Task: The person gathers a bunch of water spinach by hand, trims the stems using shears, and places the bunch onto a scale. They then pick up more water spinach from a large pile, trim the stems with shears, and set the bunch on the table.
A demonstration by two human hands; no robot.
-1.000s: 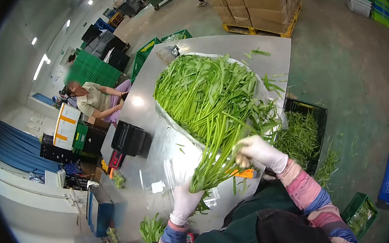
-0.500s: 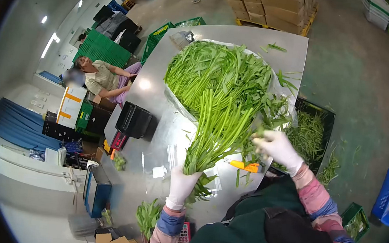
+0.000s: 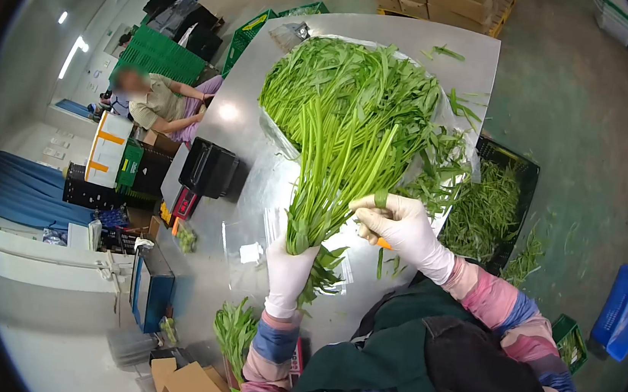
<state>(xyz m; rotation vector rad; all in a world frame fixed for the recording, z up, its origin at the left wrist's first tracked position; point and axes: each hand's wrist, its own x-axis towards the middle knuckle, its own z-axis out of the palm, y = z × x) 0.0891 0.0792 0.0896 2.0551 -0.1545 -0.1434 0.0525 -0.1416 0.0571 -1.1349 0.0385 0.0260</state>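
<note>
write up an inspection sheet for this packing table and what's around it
surface: metal table, shiny, with leaf scraps on it
job's things: leafy pile on clear plastic; held bunch in front
clutter: black bin; orange object partly hidden by the right hand
left hand: gloved, closed around the bunch
right hand: gloved, fingers curled beside the stalks, leaf bit at fingertips, grip unclear
cables: nothing seen
surroundings: black crate of greens beside the table; seated person; blue basket on floor
</note>
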